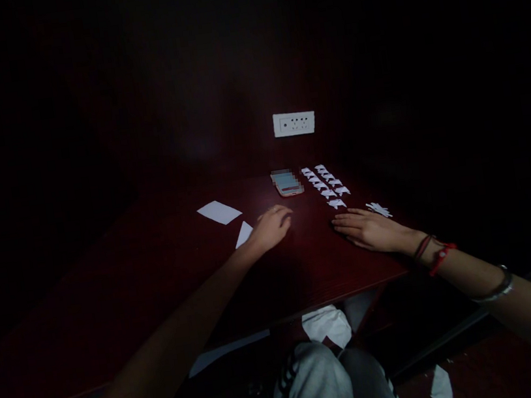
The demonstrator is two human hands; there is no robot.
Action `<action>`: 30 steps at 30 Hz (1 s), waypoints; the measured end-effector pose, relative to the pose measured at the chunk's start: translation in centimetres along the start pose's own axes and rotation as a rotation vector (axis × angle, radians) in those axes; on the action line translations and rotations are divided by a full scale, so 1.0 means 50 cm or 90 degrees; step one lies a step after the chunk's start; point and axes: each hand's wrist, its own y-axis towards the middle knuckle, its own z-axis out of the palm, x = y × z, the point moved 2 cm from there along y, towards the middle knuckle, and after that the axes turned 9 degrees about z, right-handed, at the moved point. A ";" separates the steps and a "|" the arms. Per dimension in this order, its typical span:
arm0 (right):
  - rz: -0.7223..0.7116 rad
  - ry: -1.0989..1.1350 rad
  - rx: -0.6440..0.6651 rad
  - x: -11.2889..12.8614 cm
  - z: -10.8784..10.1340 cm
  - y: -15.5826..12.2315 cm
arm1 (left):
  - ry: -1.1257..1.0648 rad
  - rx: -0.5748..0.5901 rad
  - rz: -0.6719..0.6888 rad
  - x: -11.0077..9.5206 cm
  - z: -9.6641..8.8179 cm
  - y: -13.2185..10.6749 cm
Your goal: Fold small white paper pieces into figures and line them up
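Observation:
My left hand (272, 226) hovers over or rests on the dark red table, fingers loosely bent and apart, with nothing seen in it. Partly behind it lies a white paper piece (243, 234), and a larger paper sheet (219, 212) is farther left. My right hand (368, 229) lies flat, palm down, holding nothing. Close beyond its fingers are two rows of small folded paper pieces (326, 189). Beside its knuckles sits a little pile of white paper strips (379, 209). A phone-like device (287, 183), its screen blurred out, lies left of the rows.
The table (157, 273) meets a dark wall with a white power socket (294, 124). Below the front edge, a crumpled white item (327, 325) shows above my knees. A paper scrap (440, 385) lies on the floor at the right. The surroundings are very dark.

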 end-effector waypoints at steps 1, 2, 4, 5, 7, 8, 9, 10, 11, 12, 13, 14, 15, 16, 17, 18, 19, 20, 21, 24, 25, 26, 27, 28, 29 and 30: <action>-0.002 0.024 -0.009 0.015 0.000 0.025 | -0.001 0.005 -0.012 0.031 -0.019 -0.022; -0.012 0.047 -0.008 0.030 0.001 0.053 | 0.000 0.010 -0.021 0.059 -0.037 -0.044; -0.025 0.091 -0.007 0.060 0.003 0.112 | -0.004 0.029 -0.032 0.103 -0.071 -0.089; -0.024 0.109 -0.013 0.074 0.004 0.143 | -0.031 0.051 -0.022 0.116 -0.084 -0.110; -0.041 0.144 -0.019 0.104 0.007 0.199 | -0.071 0.100 0.003 0.128 -0.101 -0.145; -0.055 0.163 -0.019 0.118 0.009 0.224 | -0.082 0.127 0.016 0.129 -0.105 -0.158; -0.075 0.177 -0.015 0.131 0.013 0.245 | -0.086 0.152 0.029 0.128 -0.107 -0.169; -0.091 0.189 -0.011 0.143 0.017 0.264 | -0.078 0.160 0.035 0.127 -0.108 -0.176; -0.104 0.196 -0.005 0.153 0.022 0.279 | -0.066 0.161 0.038 0.125 -0.108 -0.180; -0.112 0.201 0.001 0.160 0.028 0.291 | -0.052 0.160 0.040 0.124 -0.108 -0.182; -0.115 0.202 0.004 0.165 0.033 0.299 | -0.039 0.162 0.045 0.123 -0.108 -0.183; -0.113 0.201 0.005 0.167 0.038 0.305 | -0.023 0.161 0.047 0.122 -0.109 -0.182; -0.108 0.201 0.002 0.168 0.041 0.308 | -0.006 0.163 0.049 0.121 -0.110 -0.180; -0.102 0.201 -0.002 0.168 0.043 0.310 | 0.011 0.167 0.050 0.120 -0.112 -0.178; -0.095 0.204 -0.009 0.167 0.043 0.310 | 0.022 0.172 0.051 0.119 -0.114 -0.176; -0.089 0.211 -0.017 0.166 0.042 0.310 | 0.032 0.169 0.051 0.117 -0.117 -0.173; -0.085 0.221 -0.026 0.165 0.039 0.309 | 0.038 0.163 0.052 0.114 -0.119 -0.171; -0.076 0.234 -0.037 0.165 0.035 0.308 | 0.042 0.150 0.049 0.111 -0.122 -0.169; -0.064 0.248 -0.049 0.166 0.031 0.308 | 0.039 0.137 0.048 0.108 -0.123 -0.167; 0.012 0.321 -0.088 0.165 0.020 0.309 | -0.005 0.080 0.038 0.098 -0.126 -0.161; 0.048 0.359 -0.106 0.162 0.018 0.309 | -0.026 0.051 0.028 0.096 -0.126 -0.159; 0.089 0.402 -0.124 0.158 0.018 0.310 | -0.046 0.018 0.012 0.095 -0.128 -0.157; 0.132 0.446 -0.141 0.151 0.020 0.310 | -0.065 -0.016 -0.008 0.095 -0.129 -0.156; 0.178 0.490 -0.155 0.143 0.024 0.309 | -0.082 -0.046 -0.033 0.096 -0.130 -0.155; 0.223 0.532 -0.165 0.133 0.030 0.309 | -0.096 -0.071 -0.061 0.098 -0.131 -0.154; 0.270 0.573 -0.170 0.122 0.038 0.308 | -0.105 -0.091 -0.090 0.102 -0.132 -0.155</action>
